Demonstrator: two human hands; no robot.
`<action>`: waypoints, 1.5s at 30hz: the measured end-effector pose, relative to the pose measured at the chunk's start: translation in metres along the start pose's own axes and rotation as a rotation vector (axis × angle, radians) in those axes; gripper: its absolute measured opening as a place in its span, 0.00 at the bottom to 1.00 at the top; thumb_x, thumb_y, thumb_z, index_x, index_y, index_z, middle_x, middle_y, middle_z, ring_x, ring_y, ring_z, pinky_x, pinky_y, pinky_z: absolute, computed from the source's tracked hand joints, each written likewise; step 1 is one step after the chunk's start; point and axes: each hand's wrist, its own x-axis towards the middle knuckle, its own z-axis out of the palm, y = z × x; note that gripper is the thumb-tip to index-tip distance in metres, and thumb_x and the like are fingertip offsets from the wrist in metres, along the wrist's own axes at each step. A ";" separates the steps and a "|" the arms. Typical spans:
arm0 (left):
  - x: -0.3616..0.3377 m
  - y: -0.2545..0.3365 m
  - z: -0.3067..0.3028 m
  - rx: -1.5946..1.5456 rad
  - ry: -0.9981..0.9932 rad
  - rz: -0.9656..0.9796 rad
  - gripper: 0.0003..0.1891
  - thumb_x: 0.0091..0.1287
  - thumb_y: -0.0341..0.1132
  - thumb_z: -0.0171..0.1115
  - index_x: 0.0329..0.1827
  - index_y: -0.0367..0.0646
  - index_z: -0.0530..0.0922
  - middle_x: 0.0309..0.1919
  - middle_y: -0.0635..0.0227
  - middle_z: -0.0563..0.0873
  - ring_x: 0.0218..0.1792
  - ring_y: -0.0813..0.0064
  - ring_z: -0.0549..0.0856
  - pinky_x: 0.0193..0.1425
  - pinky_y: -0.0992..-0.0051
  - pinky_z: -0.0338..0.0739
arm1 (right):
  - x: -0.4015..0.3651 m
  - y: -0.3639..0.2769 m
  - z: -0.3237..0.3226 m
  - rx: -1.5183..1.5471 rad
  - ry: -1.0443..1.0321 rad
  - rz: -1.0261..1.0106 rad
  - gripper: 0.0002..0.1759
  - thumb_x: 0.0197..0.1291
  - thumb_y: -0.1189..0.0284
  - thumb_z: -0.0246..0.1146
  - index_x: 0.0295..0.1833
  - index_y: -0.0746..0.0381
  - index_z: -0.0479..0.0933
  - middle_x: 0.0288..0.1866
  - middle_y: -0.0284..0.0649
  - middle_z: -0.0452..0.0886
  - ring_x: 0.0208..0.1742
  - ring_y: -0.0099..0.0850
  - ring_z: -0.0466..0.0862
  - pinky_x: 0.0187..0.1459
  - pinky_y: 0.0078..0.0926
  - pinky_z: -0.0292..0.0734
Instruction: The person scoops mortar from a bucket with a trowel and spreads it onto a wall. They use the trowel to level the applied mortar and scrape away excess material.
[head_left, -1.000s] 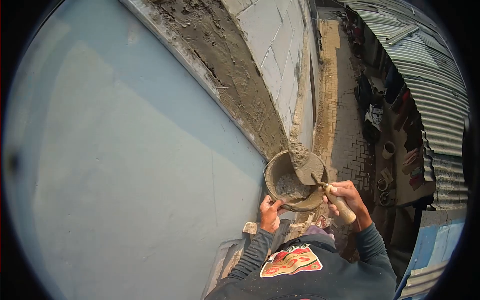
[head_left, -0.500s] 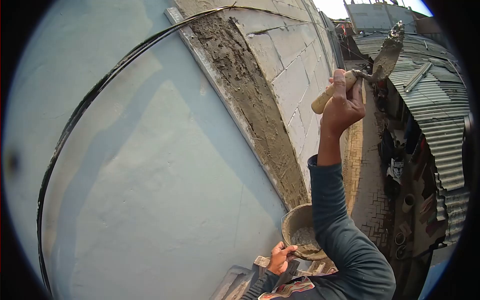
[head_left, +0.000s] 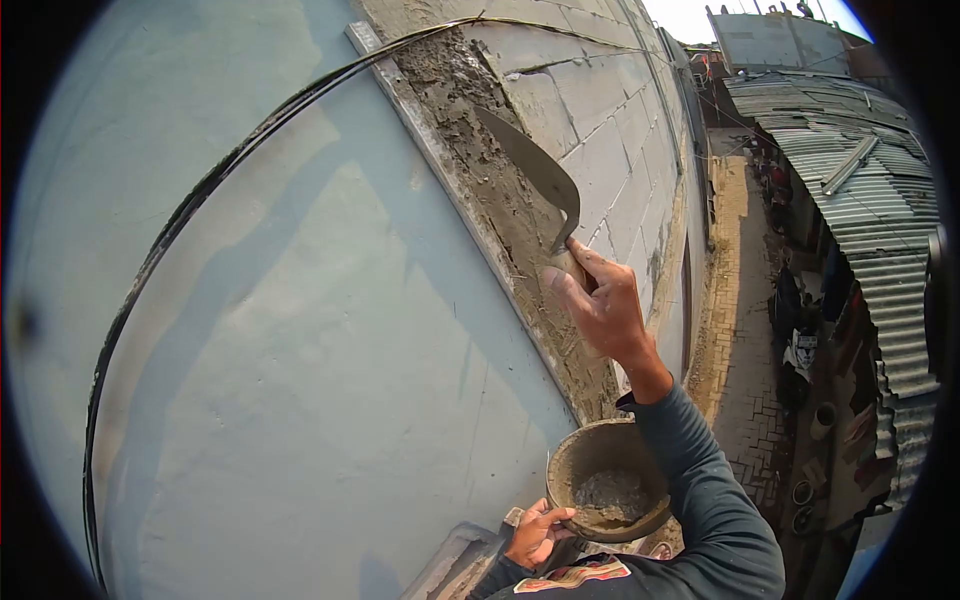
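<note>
My right hand [head_left: 612, 305] is closed around the handle of a pointed trowel [head_left: 540, 168]. Its blade tilts up and to the left, overlapping a strip of rough grey mortar [head_left: 545, 290] on the wall. Low in the view, my left hand [head_left: 537, 533] grips the near rim of a round bucket [head_left: 563, 465], thumb over the edge. Wet mortar [head_left: 612, 497] lies in the bottom of that bucket. Along the strip's left side runs a long straight batten [head_left: 430, 145], flush with the blue-grey wall face.
Black cables [head_left: 190, 205] arc across the smooth painted wall [head_left: 300, 400]. Pale blocks [head_left: 560, 105] show right of the mortar. Far below on the right are a paved lane [head_left: 735, 340] and corrugated roofs [head_left: 880, 250]. Wooden pieces [head_left: 450, 560] sit beneath my left arm.
My right hand has swung the trowel left and down, from out over the lane to the mortar strip. The blade's mortar load no longer shows. The bucket, still held, appears slightly lower.
</note>
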 end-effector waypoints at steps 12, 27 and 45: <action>0.006 -0.009 -0.007 0.004 -0.033 -0.036 0.14 0.63 0.23 0.64 0.50 0.37 0.72 0.44 0.57 0.85 0.44 0.66 0.86 0.51 0.64 0.84 | 0.152 0.008 -0.003 0.135 -0.085 0.402 0.18 0.69 0.66 0.59 0.32 0.71 0.78 0.25 0.40 0.79 0.18 0.24 0.77 0.19 0.25 0.74; 0.017 -0.010 -0.012 0.055 -0.019 -0.077 0.15 0.63 0.24 0.65 0.51 0.41 0.73 0.43 0.62 0.85 0.42 0.69 0.87 0.46 0.68 0.83 | 0.104 -0.024 -0.003 1.209 -0.381 0.491 0.20 0.73 0.62 0.53 0.53 0.71 0.72 0.33 0.40 0.79 0.22 0.18 0.78 0.21 0.15 0.79; 0.006 0.008 -0.002 0.079 -0.022 -0.034 0.14 0.62 0.25 0.66 0.47 0.40 0.72 0.42 0.62 0.84 0.41 0.70 0.87 0.48 0.68 0.85 | 0.154 0.007 0.044 -0.076 0.233 0.046 0.17 0.63 0.67 0.63 0.31 0.72 0.80 0.16 0.39 0.78 0.20 0.21 0.78 0.25 0.22 0.72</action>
